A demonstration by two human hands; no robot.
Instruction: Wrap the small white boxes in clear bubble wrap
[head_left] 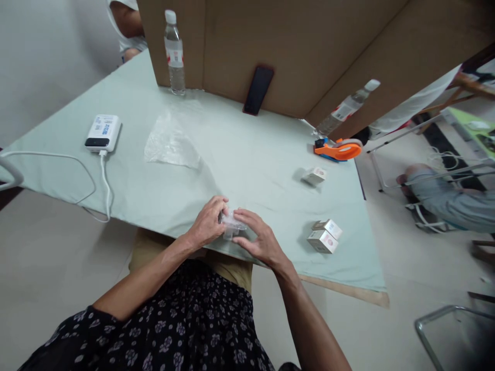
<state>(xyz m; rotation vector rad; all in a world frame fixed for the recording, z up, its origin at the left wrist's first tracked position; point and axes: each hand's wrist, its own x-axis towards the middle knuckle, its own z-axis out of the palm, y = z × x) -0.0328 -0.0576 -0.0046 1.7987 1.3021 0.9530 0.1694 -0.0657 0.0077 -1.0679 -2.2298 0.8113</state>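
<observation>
Near the table's front edge, my left hand (209,221) grips the left side of a clear plastic package (231,224), its fingers bent round it. On the other side, my right hand (263,239) has its thumb and fingers closed on the package's right side. What the package contains is too small to make out. To the right stand two small white boxes (324,240) side by side. Farther back lies another small box (316,176) in clear wrapping. A crumpled clear plastic bag (170,141) is spread on the cloth behind my left hand.
On the pale green tablecloth (247,165), a white power bank (103,133) with a cable is at left. A bottle (176,59), a phone (259,89) and another bottle (346,109) stand by the cardboard (294,46). An orange tape dispenser (340,150) sits at right.
</observation>
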